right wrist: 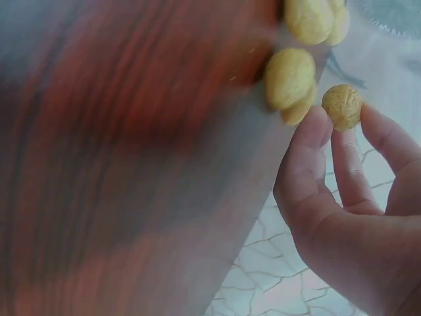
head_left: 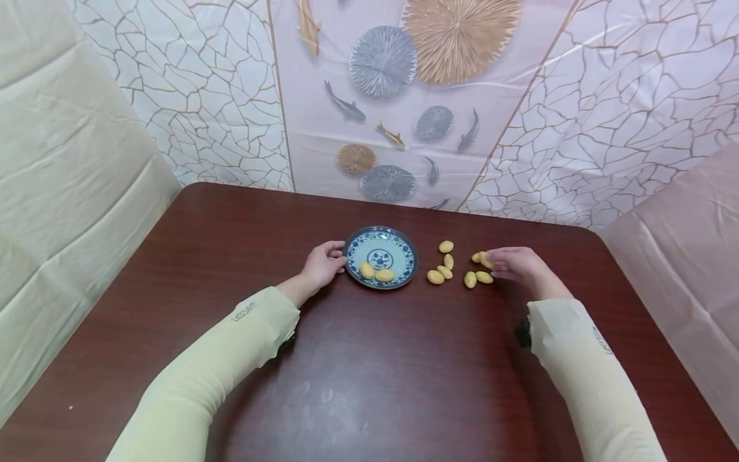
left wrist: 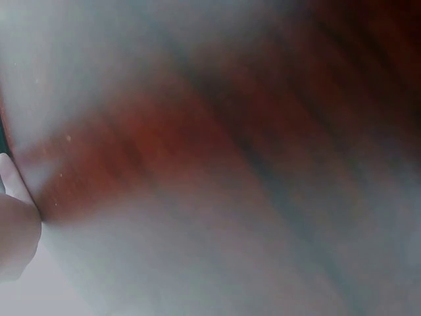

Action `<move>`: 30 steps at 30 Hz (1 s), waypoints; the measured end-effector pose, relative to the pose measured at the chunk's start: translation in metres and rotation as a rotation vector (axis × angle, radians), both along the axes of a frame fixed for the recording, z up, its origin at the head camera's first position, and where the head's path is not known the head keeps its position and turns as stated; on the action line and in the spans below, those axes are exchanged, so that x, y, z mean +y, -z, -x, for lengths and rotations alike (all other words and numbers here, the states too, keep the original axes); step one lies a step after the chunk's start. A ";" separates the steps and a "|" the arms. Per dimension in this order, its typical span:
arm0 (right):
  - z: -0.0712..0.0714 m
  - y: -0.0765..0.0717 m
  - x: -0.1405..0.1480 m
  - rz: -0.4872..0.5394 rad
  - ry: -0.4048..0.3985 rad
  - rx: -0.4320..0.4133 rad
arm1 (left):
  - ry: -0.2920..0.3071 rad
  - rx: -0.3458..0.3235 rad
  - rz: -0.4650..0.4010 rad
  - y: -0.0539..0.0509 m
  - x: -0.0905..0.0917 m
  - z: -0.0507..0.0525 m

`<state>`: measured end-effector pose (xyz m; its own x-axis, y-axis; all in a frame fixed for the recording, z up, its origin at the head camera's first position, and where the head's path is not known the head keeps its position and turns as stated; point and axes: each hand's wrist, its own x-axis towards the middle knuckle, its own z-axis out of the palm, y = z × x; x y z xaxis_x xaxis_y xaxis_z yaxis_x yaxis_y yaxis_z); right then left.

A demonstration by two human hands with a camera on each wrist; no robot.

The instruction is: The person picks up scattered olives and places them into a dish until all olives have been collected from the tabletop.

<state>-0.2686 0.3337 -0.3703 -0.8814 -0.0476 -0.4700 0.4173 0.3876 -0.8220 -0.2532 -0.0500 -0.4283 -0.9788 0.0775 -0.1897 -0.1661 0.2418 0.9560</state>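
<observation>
My right hand [head_left: 516, 263] pinches a small yellow potato [right wrist: 343, 106] between thumb and fingertips, seen closely in the right wrist view. Several more potatoes [head_left: 435, 277] lie loosely grouped on the table between that hand and the plate. The round blue-and-white plate [head_left: 381, 239] has a dark rim and bears two potatoes [head_left: 384, 275] near its front edge. At the plate's left side, my left hand [head_left: 321, 264] holds the rim with thumb and fingers. The left wrist view catches only part of this hand [left wrist: 16, 230] and a dark sliver of the rim.
The dark red-brown table [head_left: 369, 372] has a glossy top with rounded far corners. A patterned cloth [head_left: 323, 160] hangs behind it. Pale drapes [head_left: 75, 167] flank both sides.
</observation>
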 end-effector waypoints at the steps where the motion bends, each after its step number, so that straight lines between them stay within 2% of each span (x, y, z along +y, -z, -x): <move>1: 0.000 -0.001 -0.003 -0.001 -0.014 0.007 | -0.002 0.001 0.000 0.000 0.000 0.000; 9: 0.004 -0.001 -0.026 0.015 -0.088 0.026 | -0.006 -0.001 -0.008 0.008 -0.001 -0.001; 16: 0.005 -0.004 -0.054 0.047 -0.121 0.016 | -0.001 -0.007 -0.006 0.007 0.000 -0.002; 23: 0.012 -0.005 -0.077 -0.006 -0.208 0.052 | 0.002 0.006 -0.002 0.006 0.000 0.000; 30: 0.016 -0.005 -0.097 -0.011 -0.250 0.042 | -0.003 0.010 -0.011 0.002 0.001 0.002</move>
